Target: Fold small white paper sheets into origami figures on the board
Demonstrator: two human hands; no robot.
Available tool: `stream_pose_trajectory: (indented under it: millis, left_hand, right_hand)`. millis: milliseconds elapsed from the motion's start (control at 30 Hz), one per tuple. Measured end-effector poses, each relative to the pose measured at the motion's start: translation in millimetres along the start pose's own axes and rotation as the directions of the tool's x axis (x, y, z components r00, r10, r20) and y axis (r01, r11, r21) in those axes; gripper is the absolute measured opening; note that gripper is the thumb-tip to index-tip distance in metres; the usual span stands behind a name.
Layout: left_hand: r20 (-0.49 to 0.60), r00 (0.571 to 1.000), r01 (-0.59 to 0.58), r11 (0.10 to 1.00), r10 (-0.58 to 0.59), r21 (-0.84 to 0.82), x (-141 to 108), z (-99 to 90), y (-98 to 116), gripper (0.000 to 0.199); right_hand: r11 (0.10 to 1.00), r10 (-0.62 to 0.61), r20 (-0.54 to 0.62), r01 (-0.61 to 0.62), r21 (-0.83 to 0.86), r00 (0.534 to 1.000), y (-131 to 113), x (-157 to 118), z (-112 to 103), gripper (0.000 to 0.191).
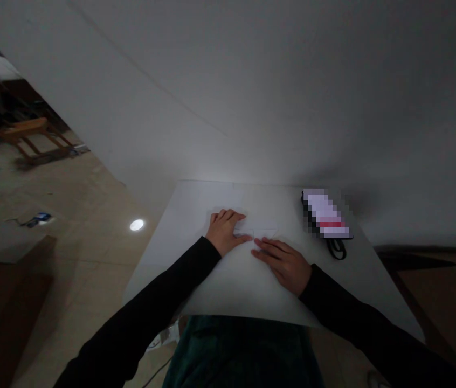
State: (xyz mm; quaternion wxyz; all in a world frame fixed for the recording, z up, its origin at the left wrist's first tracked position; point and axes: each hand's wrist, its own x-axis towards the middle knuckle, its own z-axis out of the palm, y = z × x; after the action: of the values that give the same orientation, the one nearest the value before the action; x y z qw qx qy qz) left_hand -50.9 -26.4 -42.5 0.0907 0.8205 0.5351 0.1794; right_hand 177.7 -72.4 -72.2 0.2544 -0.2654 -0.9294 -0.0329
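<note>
Pale tiled floor (102, 248) spreads across the left of the frame, with a brown wooden chair (29, 126) at upper left and a round bright patch of light (136, 224) nearer the middle. Beside it stands a white-topped table (220, 293), its far edge close to a plain grey wall (252, 108). A large white sheet (183, 215) lies flat on the table's left part.

Just left of centre below the middle, the left hand (223, 233) rests palm down, thumb and forefinger spread wide beside a small white piece of paper (264, 233). That piece lies between the hands at lower centre, a straight edge and a short line visible on it; whether the line is a crease is unclear. The picture doesn't show how much work on it is finished or remains.

The right hand (287, 263) reaches in from the right, fingertips close together at the paper's near side; whether they pinch it, I cannot tell. Farther right lies a black-edged phone (327, 215), its screen pixelated, with a black looped strap (337, 249).
</note>
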Motion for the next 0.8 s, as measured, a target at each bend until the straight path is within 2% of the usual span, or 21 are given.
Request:
stream_pose_trajectory:
  millis: [167, 267, 333, 400, 433, 533, 600, 667, 800]
  left_hand:
    - [-0.003, 0.999, 0.034, 0.999, -0.034, -0.030, 5, -1.0, 0, 0.056]
    - [-0.004, 1.000, 0.026, 0.998, -0.027, -0.051, 5, -1.8, 0, 0.049]
    - [0.002, 1.000, 0.014, 0.998, -0.014, -0.065, 5, -2.3, 0, 0.049]
    - [0.016, 1.000, -0.008, 0.998, 0.009, -0.067, 5, -2.3, 0, 0.051]
    - [0.027, 0.999, -0.018, 0.998, 0.020, -0.066, 5, -2.1, 0, 0.052]
    - [0.048, 0.998, -0.036, 0.998, 0.038, -0.050, 6, -0.8, -1, 0.053]
    - [0.045, 0.997, -0.053, 0.998, 0.055, -0.032, 7, 0.1, -2, 0.053]
    - [0.037, 0.996, -0.083, 0.996, 0.084, -0.016, 7, 0.7, -2, 0.050]
    - [0.010, 0.990, -0.143, 0.990, 0.143, -0.013, 5, 1.7, -2, 0.039]
  right_hand:
    - [0.999, 0.012, -0.041, -0.010, 0.041, 0.999, -1, -1, 0, 0.039]
    - [0.986, 0.042, -0.108, -0.024, 0.162, 0.993, 4, 2, 2, 0.034]
    - [0.962, 0.142, -0.143, -0.102, 0.252, 0.980, 12, 6, 5, 0.028]
    - [0.931, 0.295, -0.165, -0.244, 0.272, 0.941, 22, 11, 7, 0.022]
    - [0.917, 0.361, -0.166, -0.317, 0.241, 0.918, 27, 15, 7, 0.025]
    - [0.868, 0.490, -0.080, -0.477, 0.139, 0.868, 40, 25, 7, 0.061]
    - [0.844, 0.527, 0.005, -0.524, 0.112, 0.850, 45, 31, 5, 0.068]
    - [0.847, 0.520, 0.044, -0.521, 0.106, 0.853, 47, 34, 5, 0.058]
    - [0.885, 0.451, -0.021, -0.445, 0.137, 0.892, 46, 34, 8, 0.032]
